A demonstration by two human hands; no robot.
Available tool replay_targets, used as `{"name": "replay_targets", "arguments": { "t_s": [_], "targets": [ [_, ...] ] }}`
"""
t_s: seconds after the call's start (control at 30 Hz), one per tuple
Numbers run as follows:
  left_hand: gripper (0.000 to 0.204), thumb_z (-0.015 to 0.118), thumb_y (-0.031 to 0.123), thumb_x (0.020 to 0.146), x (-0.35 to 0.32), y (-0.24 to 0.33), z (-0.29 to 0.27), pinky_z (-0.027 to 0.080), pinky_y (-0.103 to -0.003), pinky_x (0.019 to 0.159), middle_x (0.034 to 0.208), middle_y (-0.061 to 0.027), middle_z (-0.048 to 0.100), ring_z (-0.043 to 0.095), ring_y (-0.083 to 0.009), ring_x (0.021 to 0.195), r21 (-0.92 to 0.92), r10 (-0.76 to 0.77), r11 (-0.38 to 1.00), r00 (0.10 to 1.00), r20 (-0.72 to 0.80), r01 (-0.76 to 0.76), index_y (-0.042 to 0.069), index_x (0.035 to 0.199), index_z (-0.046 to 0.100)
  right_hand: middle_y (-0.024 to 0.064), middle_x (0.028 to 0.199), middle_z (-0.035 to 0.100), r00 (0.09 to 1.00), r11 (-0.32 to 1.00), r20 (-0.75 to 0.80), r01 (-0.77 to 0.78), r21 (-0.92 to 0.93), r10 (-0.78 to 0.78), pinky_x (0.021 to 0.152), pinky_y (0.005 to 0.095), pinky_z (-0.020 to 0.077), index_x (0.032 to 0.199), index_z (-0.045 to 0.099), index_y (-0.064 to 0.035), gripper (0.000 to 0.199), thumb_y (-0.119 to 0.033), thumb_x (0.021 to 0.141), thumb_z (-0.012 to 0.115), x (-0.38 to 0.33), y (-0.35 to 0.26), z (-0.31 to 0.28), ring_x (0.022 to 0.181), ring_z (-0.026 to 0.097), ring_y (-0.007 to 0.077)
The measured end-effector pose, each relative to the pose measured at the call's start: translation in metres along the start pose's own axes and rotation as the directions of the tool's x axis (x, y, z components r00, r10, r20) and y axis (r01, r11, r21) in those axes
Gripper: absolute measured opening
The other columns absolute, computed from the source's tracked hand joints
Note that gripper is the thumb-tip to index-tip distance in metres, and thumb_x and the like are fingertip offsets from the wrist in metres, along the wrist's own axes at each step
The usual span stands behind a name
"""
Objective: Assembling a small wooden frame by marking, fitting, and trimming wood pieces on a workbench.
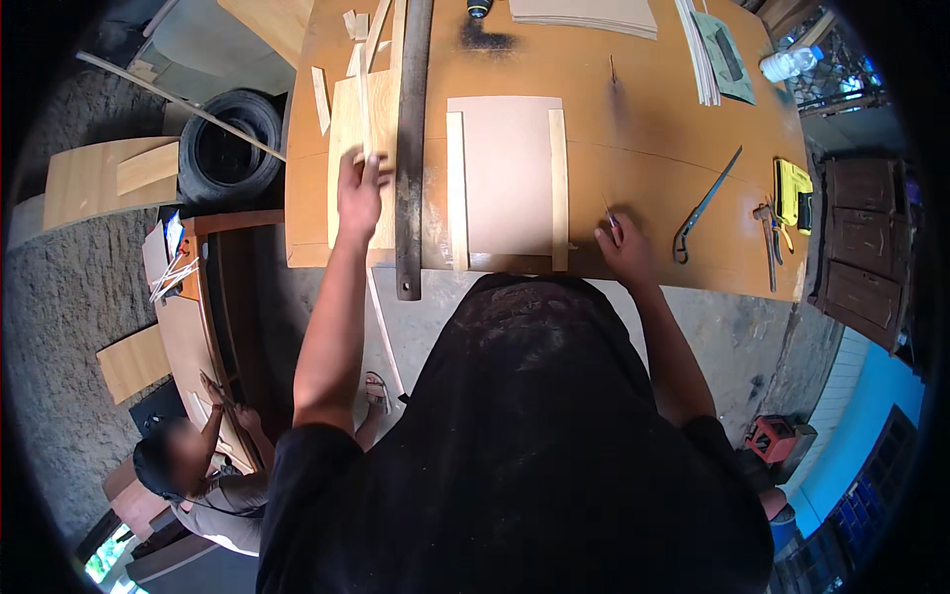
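Note:
My left hand [361, 193] is over a pale board [344, 188] at the table's left. Its fingers close around the lower part of a thin wooden strip [364, 114]. My right hand [627, 245] rests low near the table's front edge, pinching a slim pencil-like tool [615, 228] whose tip points up and left. Between the hands lies a light brown flat panel [507, 178]. One pale wooden strip [456, 188] runs along its left side, another wooden strip [558, 188] along its right. A long dark bar [410, 168] with an end hole lies beside my left hand.
On the table's right are a handsaw [705, 208], a hammer [768, 238] and a yellow tool [792, 193]. Stacked sheets [584, 15] and a water bottle [792, 64] are farther off. A tire [230, 148] stands left; a co-worker [203, 485] works lower left.

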State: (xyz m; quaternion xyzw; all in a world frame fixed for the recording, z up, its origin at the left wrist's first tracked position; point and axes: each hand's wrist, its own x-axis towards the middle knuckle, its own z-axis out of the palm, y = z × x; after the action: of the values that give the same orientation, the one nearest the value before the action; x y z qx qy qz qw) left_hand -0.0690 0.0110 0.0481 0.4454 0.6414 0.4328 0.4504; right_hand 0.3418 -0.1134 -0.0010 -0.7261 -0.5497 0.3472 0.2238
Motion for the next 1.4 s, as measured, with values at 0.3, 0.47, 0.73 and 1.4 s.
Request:
{"name": "replay_targets", "arguments": {
  "t_s": [0.3, 0.47, 0.73, 1.4],
  "targets": [
    [0.032, 0.060, 0.026, 0.101, -0.097, -0.038, 0.054, 0.048, -0.036, 0.092, 0.117, -0.0021, 0.060, 0.054, -0.0149, 0.105, -0.045, -0.312, 0.949, 0.950, 0.010, 0.312, 0.011, 0.129, 0.053, 0.0233, 0.084, 0.068, 0.997, 1.000, 0.072, 0.006, -0.002, -0.006, 0.074, 0.0515, 0.0529, 0.087, 0.061, -0.0009, 0.039, -0.039, 0.088, 0.069, 0.059, -0.027, 0.029, 0.082, 0.066, 0.0449],
    [0.037, 0.057, 0.027, 0.103, -0.091, -0.051, 0.088, 0.044, -0.027, 0.082, 0.108, -0.0041, 0.062, 0.052, -0.0124, 0.093, 0.049, -0.261, 0.961, 0.955, -0.144, 0.271, 0.000, 0.128, 0.053, 0.0175, 0.076, 0.069, 0.980, 0.973, 0.165, -0.145, 0.181, 0.115, 0.070, 0.0476, 0.0525, 0.086, 0.065, -0.0006, 0.038, -0.038, 0.087, 0.070, 0.078, -0.032, 0.047, 0.071, 0.069, 0.0328],
    [0.030, 0.056, 0.023, 0.103, -0.072, -0.044, 0.102, 0.045, -0.030, 0.087, 0.105, -0.0074, 0.062, 0.054, -0.0138, 0.095, -0.053, -0.388, 0.922, 0.916, -0.101, 0.384, 0.002, 0.124, 0.052, -0.0066, 0.059, 0.043, 0.879, 0.728, 0.378, -0.461, 0.507, 0.292, 0.040, 0.0262, 0.0339, 0.094, 0.066, -0.0097, 0.020, -0.029, 0.093, 0.072, 0.089, -0.043, 0.032, 0.045, 0.040, 0.0065],
    [0.039, 0.070, 0.013, 0.087, -0.022, 0.003, 0.128, 0.035, -0.047, 0.113, 0.147, -0.0154, 0.046, 0.042, -0.0380, 0.136, 0.392, 0.365, 0.707, 0.779, 0.510, -0.588, 0.015, 0.125, 0.061, 0.0132, 0.089, 0.066, 0.979, 0.976, -0.134, 0.170, 0.140, -0.151, 0.072, 0.0341, 0.0507, 0.108, 0.065, -0.0009, 0.042, -0.033, 0.084, 0.078, 0.127, 0.029, -0.080, 0.081, 0.063, 0.0206]
  ]
}}
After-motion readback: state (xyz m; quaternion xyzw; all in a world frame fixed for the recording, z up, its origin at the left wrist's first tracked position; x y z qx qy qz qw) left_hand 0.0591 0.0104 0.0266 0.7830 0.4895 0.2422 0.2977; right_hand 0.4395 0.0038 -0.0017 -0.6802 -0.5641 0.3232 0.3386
